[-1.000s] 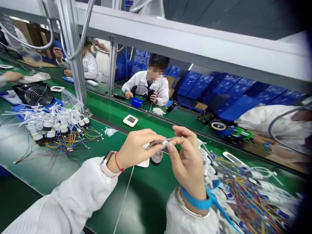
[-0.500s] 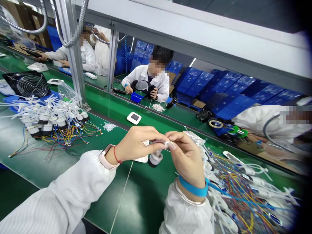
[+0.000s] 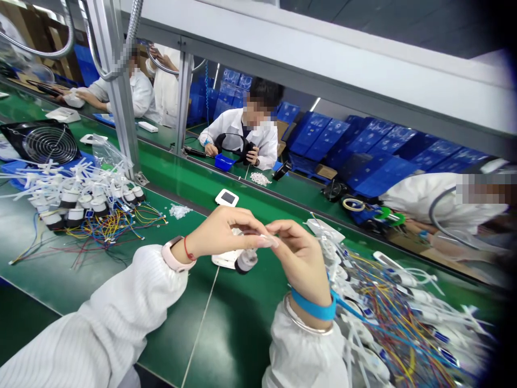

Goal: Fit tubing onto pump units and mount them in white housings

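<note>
My left hand (image 3: 226,231) is closed in a pinch, its fingertips meeting those of my right hand (image 3: 301,258) in front of me. Just below the left fingers hangs a small white cylindrical part with a black end (image 3: 246,261), tilted, its upper portion covered by the fingers. My right thumb and index finger are pressed together at the same spot; whatever lies between them is too small and covered to name. Behind the cylinder, a white flat device (image 3: 224,260) rests on the green bench, partly hidden by my left hand.
White-and-black cylindrical parts with zip ties and coloured wires (image 3: 92,202) are heaped at left, near small clear pieces (image 3: 180,210). A similar wired heap (image 3: 388,307) lies at right. A white device with a dark screen (image 3: 226,198) sits ahead. Across the bench works a person (image 3: 246,129).
The cylindrical part has swung left and tilted more. The white piece seen between the fingertips is now mostly covered, and both hands sit slightly further left in view.
</note>
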{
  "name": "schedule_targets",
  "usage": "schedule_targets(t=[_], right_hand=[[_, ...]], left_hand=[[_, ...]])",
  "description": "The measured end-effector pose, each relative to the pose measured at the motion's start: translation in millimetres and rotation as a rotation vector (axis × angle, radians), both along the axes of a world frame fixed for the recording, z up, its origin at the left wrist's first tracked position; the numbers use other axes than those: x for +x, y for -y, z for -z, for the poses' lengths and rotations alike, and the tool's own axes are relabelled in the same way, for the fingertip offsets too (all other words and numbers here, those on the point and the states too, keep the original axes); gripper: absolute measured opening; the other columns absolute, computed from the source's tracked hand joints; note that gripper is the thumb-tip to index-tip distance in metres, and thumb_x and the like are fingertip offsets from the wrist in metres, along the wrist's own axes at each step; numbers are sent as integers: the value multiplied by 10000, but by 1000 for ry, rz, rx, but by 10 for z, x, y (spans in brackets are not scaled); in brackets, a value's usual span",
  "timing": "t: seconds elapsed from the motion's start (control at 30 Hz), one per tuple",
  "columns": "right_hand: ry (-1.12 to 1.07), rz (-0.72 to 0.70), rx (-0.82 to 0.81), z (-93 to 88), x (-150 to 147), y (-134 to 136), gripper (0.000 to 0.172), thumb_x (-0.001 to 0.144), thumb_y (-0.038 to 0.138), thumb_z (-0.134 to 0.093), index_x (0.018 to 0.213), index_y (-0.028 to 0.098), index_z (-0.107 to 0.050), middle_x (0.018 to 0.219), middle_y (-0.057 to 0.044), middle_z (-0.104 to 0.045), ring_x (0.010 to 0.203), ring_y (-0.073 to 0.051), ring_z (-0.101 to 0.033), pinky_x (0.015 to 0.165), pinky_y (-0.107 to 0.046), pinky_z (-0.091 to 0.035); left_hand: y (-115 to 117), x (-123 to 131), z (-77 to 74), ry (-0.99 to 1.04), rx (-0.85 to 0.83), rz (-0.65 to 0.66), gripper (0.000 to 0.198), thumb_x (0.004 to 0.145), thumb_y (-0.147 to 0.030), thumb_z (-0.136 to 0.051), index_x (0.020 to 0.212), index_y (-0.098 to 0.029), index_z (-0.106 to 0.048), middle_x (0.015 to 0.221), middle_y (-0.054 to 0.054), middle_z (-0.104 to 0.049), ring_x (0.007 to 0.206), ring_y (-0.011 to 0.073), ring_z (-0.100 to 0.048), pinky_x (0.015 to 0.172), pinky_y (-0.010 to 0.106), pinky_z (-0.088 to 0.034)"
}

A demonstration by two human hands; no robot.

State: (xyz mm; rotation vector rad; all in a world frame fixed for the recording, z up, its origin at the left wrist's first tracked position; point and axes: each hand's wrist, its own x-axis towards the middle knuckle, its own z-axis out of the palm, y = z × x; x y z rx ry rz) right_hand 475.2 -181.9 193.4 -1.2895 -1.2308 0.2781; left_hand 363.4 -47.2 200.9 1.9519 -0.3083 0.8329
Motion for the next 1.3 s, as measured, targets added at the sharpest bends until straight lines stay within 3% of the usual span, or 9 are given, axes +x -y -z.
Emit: schedule_targets(t=[0.13,0.4,0.67,0.8,0.97,1.3], right_hand=[[-45,-74,30,47,47,-16,149,827,357,-545,888,241,-615,846,-10,-634,784,-145,-584,702,-273,-476],[-146,-65,90,81,46,-119,271,865,435,-446,958,229,-596,928,-30,-614,903,-173,-579,842,-348,-458],[-71,-88,40,113,47,-172,460,832,589,-374,1045,220,-550,1026,-60,-587,982,-203,-554,887,-386,-445],[-94,-103,59,111,31,-166,395,853,526,-404,1062,225,-551,1029,-51,-585,986,-189,-551,881,-360,-439],[-80,-13,32,94,10,-160,265,895,388,-409,1029,237,-580,975,-25,-604,934,-163,-562,804,-306,-447],[40,104,25,60,-30,-155,259,886,387,-422,988,222,-595,976,-32,-618,926,-172,-568,794,-310,-457]], left_hand=[[-81,6,19,-49,-48,77,134,764,-211,-621,839,-116,-678,779,68,-640,707,125,-588,614,222,-461],[-57,30,40,47,-153,-150,143,759,-243,-634,829,-131,-689,778,55,-633,641,94,-568,556,191,-457],[-69,17,47,5,-139,-133,161,763,-242,-623,852,-128,-695,822,77,-632,725,129,-600,599,205,-492],[-70,5,35,-18,-74,-95,184,792,-215,-590,932,-145,-686,856,71,-627,741,115,-596,615,193,-487],[-54,17,25,-7,5,-100,209,796,-183,-571,970,-132,-674,856,78,-624,766,125,-592,649,216,-485],[-36,13,20,31,25,-108,200,777,-188,-586,949,-145,-679,804,54,-616,707,101,-571,637,203,-472]])
